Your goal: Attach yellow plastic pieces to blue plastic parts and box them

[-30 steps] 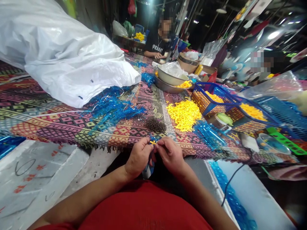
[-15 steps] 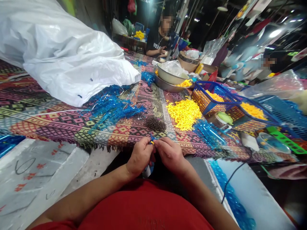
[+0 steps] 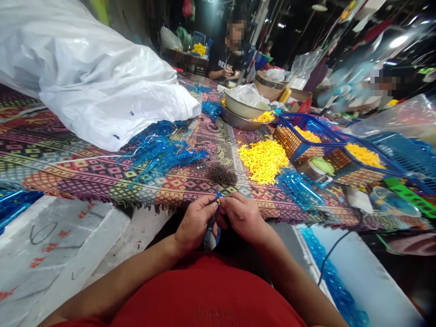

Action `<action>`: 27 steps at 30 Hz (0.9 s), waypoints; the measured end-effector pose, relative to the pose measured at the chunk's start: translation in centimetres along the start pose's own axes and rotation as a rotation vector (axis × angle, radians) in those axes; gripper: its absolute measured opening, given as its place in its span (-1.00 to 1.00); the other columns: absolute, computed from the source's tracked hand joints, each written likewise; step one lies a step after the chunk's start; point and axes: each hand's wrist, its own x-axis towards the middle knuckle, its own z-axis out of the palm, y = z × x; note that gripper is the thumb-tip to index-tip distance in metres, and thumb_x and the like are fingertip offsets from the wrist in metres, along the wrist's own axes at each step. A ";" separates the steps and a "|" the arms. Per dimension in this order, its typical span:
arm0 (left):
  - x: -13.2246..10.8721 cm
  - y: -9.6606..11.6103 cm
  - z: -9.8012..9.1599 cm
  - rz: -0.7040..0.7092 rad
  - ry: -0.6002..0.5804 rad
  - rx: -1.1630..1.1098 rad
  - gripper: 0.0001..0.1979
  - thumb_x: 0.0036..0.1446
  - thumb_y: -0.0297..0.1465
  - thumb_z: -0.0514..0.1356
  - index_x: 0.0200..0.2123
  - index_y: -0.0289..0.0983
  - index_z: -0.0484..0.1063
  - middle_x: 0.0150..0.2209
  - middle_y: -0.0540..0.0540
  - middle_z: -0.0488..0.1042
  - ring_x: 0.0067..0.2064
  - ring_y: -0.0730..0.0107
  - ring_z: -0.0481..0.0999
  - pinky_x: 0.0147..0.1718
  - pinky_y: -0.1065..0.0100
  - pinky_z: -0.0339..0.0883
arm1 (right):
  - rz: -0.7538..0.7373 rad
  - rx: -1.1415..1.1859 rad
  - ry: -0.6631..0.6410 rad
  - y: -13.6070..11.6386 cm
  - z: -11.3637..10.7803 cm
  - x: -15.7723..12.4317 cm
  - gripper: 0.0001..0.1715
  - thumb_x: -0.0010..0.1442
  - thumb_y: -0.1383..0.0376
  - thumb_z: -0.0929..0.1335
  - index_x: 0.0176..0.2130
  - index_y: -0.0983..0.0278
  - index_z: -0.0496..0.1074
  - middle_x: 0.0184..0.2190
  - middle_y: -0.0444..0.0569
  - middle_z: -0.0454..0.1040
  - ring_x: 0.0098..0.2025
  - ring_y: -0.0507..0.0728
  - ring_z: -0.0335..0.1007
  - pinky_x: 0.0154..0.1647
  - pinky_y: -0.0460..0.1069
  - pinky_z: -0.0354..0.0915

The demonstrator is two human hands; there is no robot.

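Note:
My left hand (image 3: 194, 222) and my right hand (image 3: 243, 217) meet at the near edge of the patterned cloth (image 3: 85, 172). Both pinch one small blue plastic piece (image 3: 217, 198) with a yellow bit at its tip. A blue strip (image 3: 209, 234) hangs down from my left hand. Just beyond my fingers lies a small heap of dark tiny parts (image 3: 221, 174). To its right is a pile of yellow plastic pieces (image 3: 263, 161). Blue plastic strips (image 3: 163, 152) lie scattered to the left.
A big white plastic sack (image 3: 88, 77) fills the left of the table. Metal bowls (image 3: 240, 113) and blue baskets (image 3: 306, 143) with yellow pieces stand at the right. A person in a black shirt (image 3: 223, 59) sits at the far end. A cable (image 3: 335, 247) hangs at the right.
My hands have drawn closer together on the small piece, and the yellow bit has sunk further between my fingertips. The view has shifted slightly.

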 end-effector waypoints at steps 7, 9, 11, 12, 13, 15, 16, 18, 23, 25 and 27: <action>0.0 -0.2 0.1 0.106 0.083 0.146 -0.80 0.18 -0.27 -0.01 -0.31 -0.28 0.25 -0.62 0.05 0.35 -0.69 0.59 0.21 -0.70 0.52 0.06 | -0.035 -0.062 0.043 -0.2 0.7 0.5 -0.79 0.21 0.43 0.19 -0.31 0.32 0.39 -0.45 -0.04 0.33 -0.44 0.01 0.24 -0.44 -0.11 0.22; 0.0 -0.3 0.2 0.139 0.153 0.200 -0.82 0.18 -0.27 0.00 -0.31 -0.27 0.24 -0.64 0.09 0.30 -0.69 0.59 0.19 -0.70 0.52 0.06 | -0.054 -0.079 0.073 -0.2 1.2 0.9 -0.79 0.21 0.42 0.19 -0.34 0.32 0.38 -0.45 -0.03 0.33 -0.43 0.02 0.25 -0.43 -0.11 0.21; -0.1 -0.4 0.2 0.159 0.216 0.262 -0.83 0.17 -0.28 0.00 -0.30 -0.26 0.24 -0.64 0.11 0.26 -0.67 0.58 0.20 -0.68 0.51 0.08 | -0.086 -0.121 0.094 -0.2 1.6 1.3 -0.79 0.21 0.40 0.19 -0.37 0.31 0.38 -0.46 -0.03 0.34 -0.43 0.03 0.25 -0.44 -0.11 0.20; -0.1 -0.3 0.1 0.169 0.242 0.302 -0.84 0.17 -0.29 0.00 -0.30 -0.26 0.25 -0.62 0.11 0.26 -0.65 0.57 0.22 -0.65 0.51 0.10 | -0.099 -0.145 0.096 -0.2 1.9 1.5 -0.79 0.21 0.40 0.20 -0.38 0.31 0.37 -0.46 -0.03 0.34 -0.44 0.03 0.24 -0.46 -0.11 0.18; -0.2 -0.2 0.1 0.183 0.266 0.351 -0.85 0.17 -0.31 0.00 -0.31 -0.26 0.25 -0.60 0.09 0.28 -0.61 0.56 0.25 -0.61 0.50 0.14 | -0.110 -0.170 0.093 -0.2 2.1 1.7 -0.79 0.21 0.39 0.20 -0.39 0.31 0.37 -0.47 -0.03 0.34 -0.46 0.02 0.23 -0.48 -0.11 0.16; -0.2 -0.1 -0.1 0.217 0.326 0.465 -0.87 0.17 -0.34 -0.01 -0.33 -0.26 0.27 -0.52 0.04 0.33 -0.51 0.52 0.31 -0.50 0.47 0.21 | -0.129 -0.210 0.080 -0.3 2.5 2.0 -0.79 0.20 0.39 0.20 -0.39 0.31 0.37 -0.47 -0.04 0.33 -0.48 0.03 0.21 -0.50 -0.10 0.13; -0.1 0.1 -0.1 0.231 0.363 0.522 -0.87 0.17 -0.36 -0.01 -0.33 -0.27 0.28 -0.48 0.02 0.35 -0.46 0.49 0.33 -0.44 0.45 0.22 | -0.137 -0.223 0.074 -0.3 2.7 2.2 -0.79 0.20 0.40 0.20 -0.39 0.31 0.37 -0.48 -0.03 0.32 -0.48 0.03 0.20 -0.51 -0.10 0.13; 0.0 0.2 -0.3 0.246 0.429 0.600 -0.85 0.17 -0.37 -0.02 -0.33 -0.28 0.30 -0.42 -0.02 0.36 -0.39 0.45 0.34 -0.38 0.43 0.23 | -0.141 -0.242 0.064 -0.3 3.1 2.4 -0.81 0.18 0.41 0.20 -0.39 0.32 0.37 -0.48 -0.03 0.31 -0.48 0.03 0.19 -0.50 -0.09 0.13; 0.2 0.1 -0.4 0.157 0.372 0.442 -0.84 0.17 -0.33 -0.01 -0.28 -0.27 0.28 -0.49 0.03 0.33 -0.50 0.49 0.31 -0.50 0.46 0.20 | -0.081 -0.161 0.032 -0.2 2.9 2.5 -0.81 0.17 0.43 0.20 -0.41 0.31 0.35 -0.47 -0.04 0.29 -0.48 0.02 0.17 -0.49 -0.10 0.12; 0.1 0.0 -0.3 0.114 0.308 0.356 -0.83 0.17 -0.30 -0.02 -0.28 -0.27 0.27 -0.57 0.07 0.28 -0.60 0.53 0.24 -0.60 0.48 0.14 | -0.072 -0.106 0.027 -0.1 2.6 2.3 -0.78 0.18 0.44 0.18 -0.43 0.30 0.33 -0.48 -0.06 0.28 -0.49 0.01 0.16 -0.50 -0.11 0.11; 0.1 0.0 -0.1 0.127 0.309 0.362 -0.83 0.17 -0.30 -0.02 -0.29 -0.27 0.27 -0.57 0.07 0.28 -0.60 0.53 0.23 -0.60 0.48 0.13 | -0.071 -0.117 0.023 -0.2 2.3 2.2 -0.77 0.19 0.44 0.18 -0.42 0.29 0.34 -0.48 -0.06 0.28 -0.49 0.02 0.16 -0.50 -0.10 0.10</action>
